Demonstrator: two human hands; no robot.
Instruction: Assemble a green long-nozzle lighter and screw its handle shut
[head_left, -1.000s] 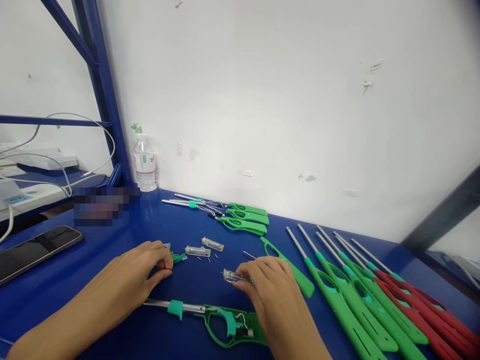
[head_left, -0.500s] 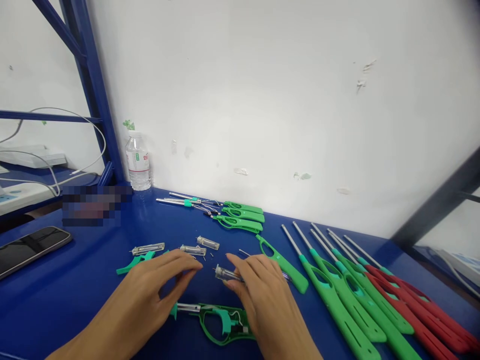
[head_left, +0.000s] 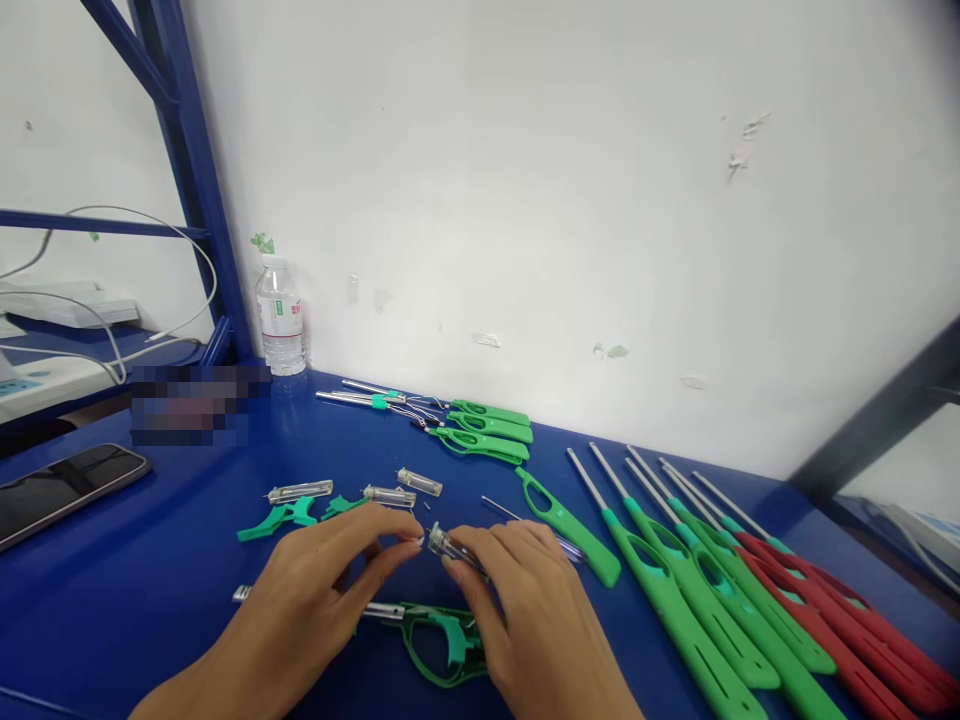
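My right hand (head_left: 525, 580) pinches a clear lighter fuel tank (head_left: 444, 543), its valve end pointing left. Close to that end, my left hand (head_left: 322, 570) has thumb and forefinger pressed together on something small and pale that I cannot make out. Below both hands lies an open green lighter shell (head_left: 442, 650) with a teal trigger and a metal tube, partly hidden by my hands. More clear tanks (head_left: 418, 482) rest beyond my left hand, with teal triggers (head_left: 279, 516) beside them. A screwdriver (head_left: 501, 508) is behind my right hand.
Several green lighters (head_left: 675, 600) and red lighters (head_left: 847, 630) lie at the right. Green shells (head_left: 487, 425) with metal tubes sit near the wall, and a single green shell (head_left: 577, 530) is nearer. A bottle (head_left: 281, 320) and a phone (head_left: 71, 490) are at left.
My left hand has moved right, close to the tank's valve end, and its fingertips have closed. The tank in my right hand is tilted more, and the view has shifted slightly.
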